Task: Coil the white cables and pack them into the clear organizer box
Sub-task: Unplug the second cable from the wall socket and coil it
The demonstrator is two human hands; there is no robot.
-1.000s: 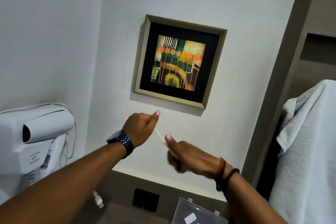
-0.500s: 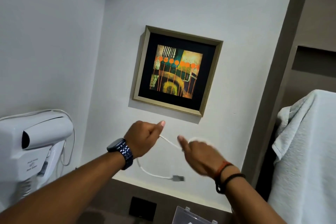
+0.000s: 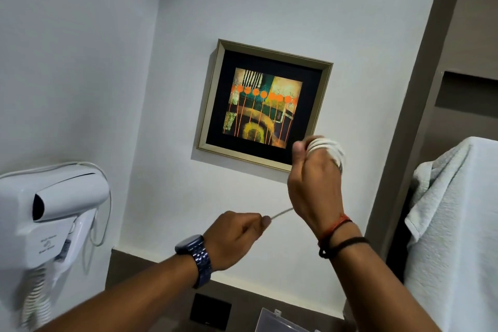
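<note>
Cable (image 3: 327,149), white, looped in several turns around fingers of right hand (image 3: 315,186), raised in front of framed picture's (image 3: 265,105) lower right corner. Free strand running down-left, pinched in closed left hand (image 3: 237,237). Clear organizer box (image 3: 280,322) barely showing at bottom edge. Open wall between hair dryer (image 3: 51,213) and towel (image 3: 455,224).

The clear organizer box (image 3: 280,322) is cut off by the bottom edge; the white cable (image 3: 327,148) is motion-blurred.
</note>
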